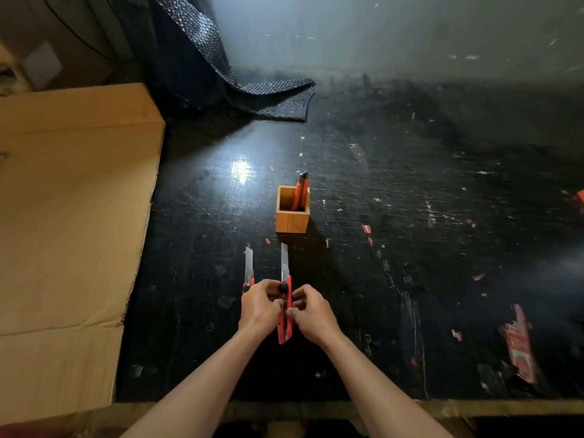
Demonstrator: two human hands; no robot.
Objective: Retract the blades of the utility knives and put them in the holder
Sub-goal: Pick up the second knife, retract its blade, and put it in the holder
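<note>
Both my hands grip one red utility knife (284,327) held above the black table, its long blade (284,257) extended and pointing away from me. My left hand (259,308) clasps the left side near the black lock knob; my right hand (311,311) pinches the right side. A second red knife (248,267) lies on the table just left of it, blade out, its handle mostly hidden behind my left hand. Beyond them stands a square wooden holder (291,221) with a third red knife (301,192) upright in its right side.
A flat sheet of cardboard (69,216) covers the left of the scratched black table (410,248). Black bubble wrap (268,96) drapes down at the back. Red paper scraps (520,346) lie at the right. The table's front edge (474,406) runs just below my forearms.
</note>
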